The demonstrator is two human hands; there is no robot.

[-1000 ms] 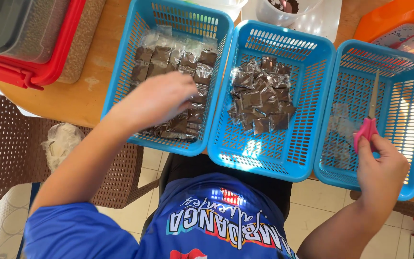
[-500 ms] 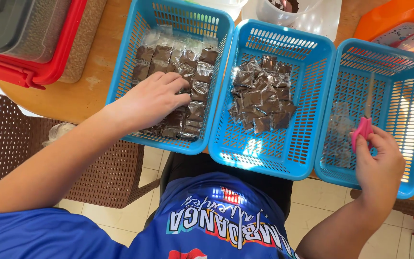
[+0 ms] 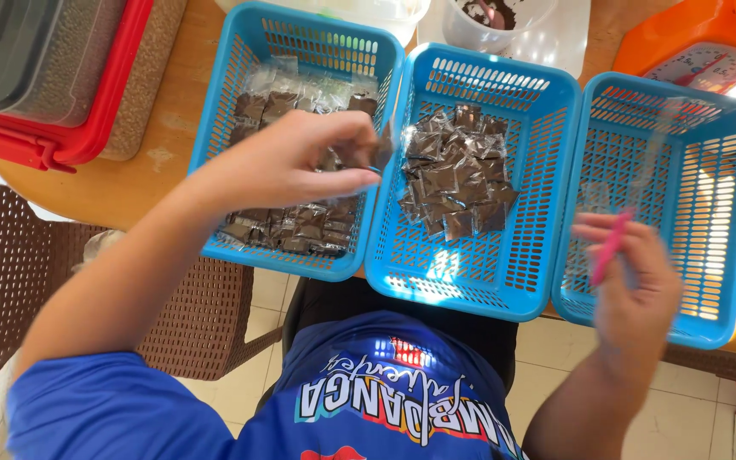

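Packet (image 3: 378,152) of something dark in clear plastic sits pinched in my left hand (image 3: 300,166), lifted just above the left basket (image 3: 215,162). I judge it light, crinkly and slippery, best taken by a sealed edge. My right hand (image 3: 632,281) is closed round a pink tool (image 3: 611,247), blurred, over the right basket (image 3: 726,213). I count three blue baskets: the left one holds rows of packets, the middle basket (image 3: 547,170) a loose heap too jumbled to count, the right one only a few clear wrappers
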